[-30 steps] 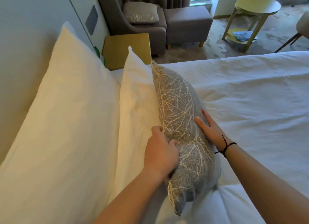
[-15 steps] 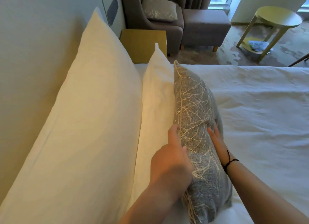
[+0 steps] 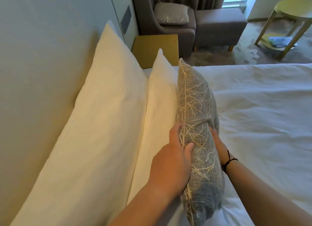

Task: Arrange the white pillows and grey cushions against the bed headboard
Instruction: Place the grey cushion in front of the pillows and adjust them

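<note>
Left hand [image 3: 172,160] fingers curled over grey cushion [image 3: 197,124] seam edge, right hand [image 3: 217,143] flat on its front face, both forearms extended, cushion upright against small white pillow [image 3: 158,107], large white pillow [image 3: 101,116] behind on headboard [image 3: 42,57].

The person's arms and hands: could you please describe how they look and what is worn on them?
Both forearms are bare, with no sleeves in view. The left hand wears nothing visible. The right hand has a thin black cord bracelet knotted around its wrist. No rings or watch are visible.
</note>
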The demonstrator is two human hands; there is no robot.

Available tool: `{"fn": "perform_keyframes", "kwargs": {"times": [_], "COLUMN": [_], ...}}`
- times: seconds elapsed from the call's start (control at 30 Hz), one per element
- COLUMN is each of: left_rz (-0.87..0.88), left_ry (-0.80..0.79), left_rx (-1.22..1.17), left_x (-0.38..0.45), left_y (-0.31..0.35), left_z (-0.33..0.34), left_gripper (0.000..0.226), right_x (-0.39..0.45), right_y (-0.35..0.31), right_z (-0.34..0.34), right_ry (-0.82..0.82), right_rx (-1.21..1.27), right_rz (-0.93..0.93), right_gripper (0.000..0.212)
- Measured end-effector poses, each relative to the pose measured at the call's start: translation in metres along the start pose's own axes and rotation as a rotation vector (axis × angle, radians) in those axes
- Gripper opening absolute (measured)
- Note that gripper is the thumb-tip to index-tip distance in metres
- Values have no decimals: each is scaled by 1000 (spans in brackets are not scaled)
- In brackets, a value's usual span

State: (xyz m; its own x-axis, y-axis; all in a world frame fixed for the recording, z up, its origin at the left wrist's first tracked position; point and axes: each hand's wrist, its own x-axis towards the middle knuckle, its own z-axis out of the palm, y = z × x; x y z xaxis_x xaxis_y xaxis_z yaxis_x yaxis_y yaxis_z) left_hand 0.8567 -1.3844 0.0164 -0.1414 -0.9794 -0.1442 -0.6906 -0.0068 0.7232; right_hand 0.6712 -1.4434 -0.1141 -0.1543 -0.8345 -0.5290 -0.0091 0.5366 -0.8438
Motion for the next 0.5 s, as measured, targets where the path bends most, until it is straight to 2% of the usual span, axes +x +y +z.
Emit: {"fn": "perform_keyframes", "kwargs": {"times": [0.13, 0.23, 0.37, 0.5], "left_rz": [21, -109, -270, -418], "left_ry": [107, 73, -21, 38], "left_rx": [144, 232, 237, 31], "left_x": [-34, -84, -157, -207], "left_y": [-14, -45, -78, -99], "left_z": [-20, -35, -32, -17], "left_gripper": [62, 56, 60, 61], "right_x": [-12, -29, -70, -123], "right_y": [-13, -26, -60, -92], "right_z": [-29, -45, -47, -21], "right_ry": [-89, 24, 80, 22], "right_rx": [-105, -149, -253, -527], "right_rz": [82, 51, -168, -475], "right_gripper": [104, 93, 63, 40]}}
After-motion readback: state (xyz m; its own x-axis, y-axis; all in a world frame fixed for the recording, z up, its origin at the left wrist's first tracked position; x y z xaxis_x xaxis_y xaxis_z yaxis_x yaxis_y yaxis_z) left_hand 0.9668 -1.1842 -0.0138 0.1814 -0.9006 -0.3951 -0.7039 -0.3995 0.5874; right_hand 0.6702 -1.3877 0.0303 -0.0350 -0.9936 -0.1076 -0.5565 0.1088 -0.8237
